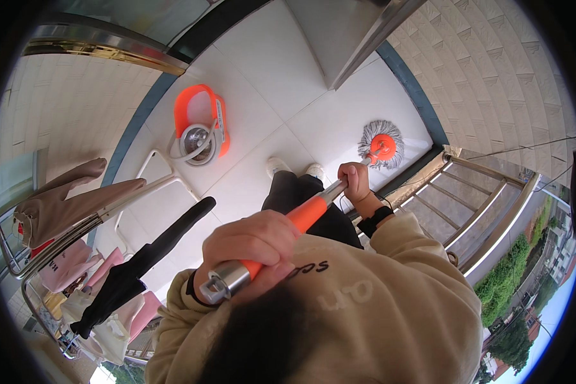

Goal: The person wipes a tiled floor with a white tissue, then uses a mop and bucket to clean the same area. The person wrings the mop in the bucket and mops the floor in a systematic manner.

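Note:
My left hand [249, 245] is wrapped around the orange grip [309, 212] of a spin mop, close to its metal end cap [225, 281] with a hanging loop. Farther down, my right hand [355, 180] grasps the metal pole [335, 190]. The pole slants away to the right, down to the round mop head [383, 145]. Grey string strands fan out around its orange disc and lie on the white tile floor [254, 115], near the right-hand edge. My two shoes [277, 165] stand just left of the mop head.
An orange mop bucket [201, 91] with a metal spin basket [197, 141] stands ahead on the left. A metal drying rack [120, 204] with hanging clothes [149, 264] fills the left side. On the right runs a metal railing [477, 211]. A door panel [341, 38] juts in ahead.

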The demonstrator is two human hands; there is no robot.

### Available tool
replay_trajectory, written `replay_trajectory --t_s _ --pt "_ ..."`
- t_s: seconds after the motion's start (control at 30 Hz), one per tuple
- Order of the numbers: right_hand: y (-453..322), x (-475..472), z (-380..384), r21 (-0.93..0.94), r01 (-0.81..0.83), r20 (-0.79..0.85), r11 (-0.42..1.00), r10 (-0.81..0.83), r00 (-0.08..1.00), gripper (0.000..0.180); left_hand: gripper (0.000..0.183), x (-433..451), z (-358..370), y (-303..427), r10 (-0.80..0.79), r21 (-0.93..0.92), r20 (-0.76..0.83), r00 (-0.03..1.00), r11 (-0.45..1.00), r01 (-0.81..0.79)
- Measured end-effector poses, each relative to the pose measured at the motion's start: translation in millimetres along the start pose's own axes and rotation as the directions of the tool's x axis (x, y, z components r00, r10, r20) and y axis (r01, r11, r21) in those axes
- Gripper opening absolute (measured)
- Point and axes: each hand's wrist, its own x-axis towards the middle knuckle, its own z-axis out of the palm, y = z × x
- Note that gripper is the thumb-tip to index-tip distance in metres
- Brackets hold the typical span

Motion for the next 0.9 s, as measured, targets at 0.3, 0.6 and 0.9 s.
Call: replay_trajectory --t_s 0.3,0.6,0.9 --pt "-32 3 9 0.294 0.110 -0.110 0.950 -0.081 0.991 0.060 0.036 81 43 70 0.329 -0.013 0.567 0.755 0.920 -0.391" --pt "-11 7 -59 0.628 0.090 -0.575 0.773 0.382 0.724 0.067 0.058 283 105 -66 0.116 0.737 0.531 0.839 0.424 -0.526" --pt "-20 -66 -58 0.645 0.248 -0.743 0.723 0.518 0.424 0.091 0.034 354 90 -154 -0.305 0.402 0.632 0.713 -0.658 -0.637"
